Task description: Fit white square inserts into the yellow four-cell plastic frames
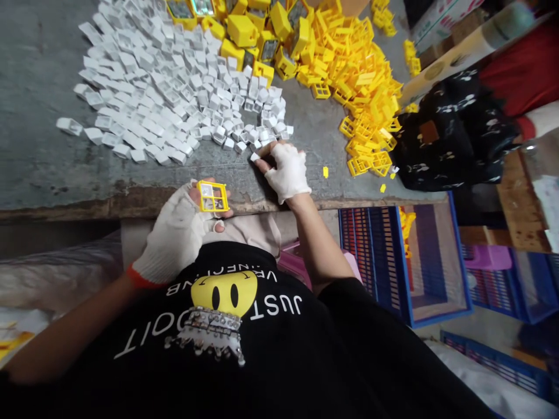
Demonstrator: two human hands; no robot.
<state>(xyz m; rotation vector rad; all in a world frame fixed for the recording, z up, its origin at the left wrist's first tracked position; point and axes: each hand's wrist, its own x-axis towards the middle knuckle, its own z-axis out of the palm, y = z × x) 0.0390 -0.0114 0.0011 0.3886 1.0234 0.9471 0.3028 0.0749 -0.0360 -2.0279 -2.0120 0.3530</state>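
My left hand, in a white glove with bare fingertips, holds a small yellow plastic frame at the table's front edge. The frame is split into four openings, and white shows in its upper left part. My right hand, gloved the same way, rests low over the table at the near edge of a large heap of white plastic pieces. Its thumb and fingers close on one small white box-shaped piece; the fingertips are partly hidden.
Yellow frames lie heaped at the right, and larger yellow boxy parts at the back. Small yellow bits lie right of my right hand. A black patterned bag sits at the table's right end. Blue crates stand below.
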